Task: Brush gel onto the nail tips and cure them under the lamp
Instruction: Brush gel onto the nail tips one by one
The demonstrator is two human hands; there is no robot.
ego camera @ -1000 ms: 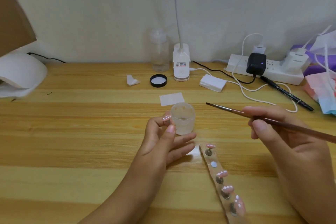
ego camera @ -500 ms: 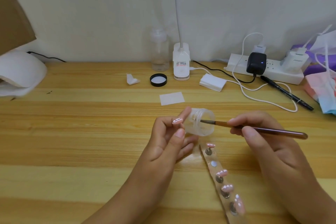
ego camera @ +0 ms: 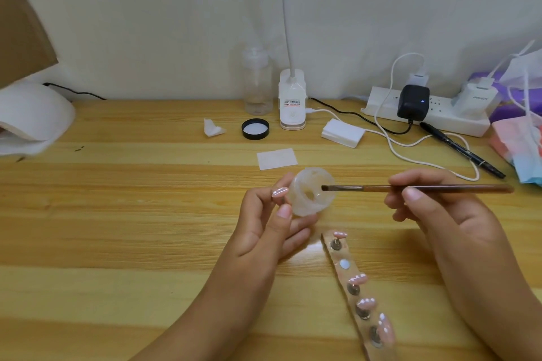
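My left hand (ego camera: 272, 223) grips a small clear gel jar (ego camera: 308, 193), tilted so its mouth faces right, just above the wooden table (ego camera: 132, 228). My right hand (ego camera: 434, 208) pinches a thin brown brush (ego camera: 425, 188) held level, with its bristle tip at the jar's mouth. Below the jar lies a clear holder strip (ego camera: 356, 293) carrying several pink nail tips on metal studs. The white curing lamp (ego camera: 32, 117) sits at the far left edge.
The jar's black lid (ego camera: 255, 128), a clear bottle (ego camera: 257, 82) and a white desk-lamp base (ego camera: 292, 99) stand at the back. White wipes (ego camera: 277, 158) lie beyond the jar. A power strip (ego camera: 425, 114), cables and a black pen (ego camera: 460, 149) fill the back right.
My left hand lifted the jar off the table and tipped it to the right. My right hand swung the brush level and brought its tip to the jar's mouth.
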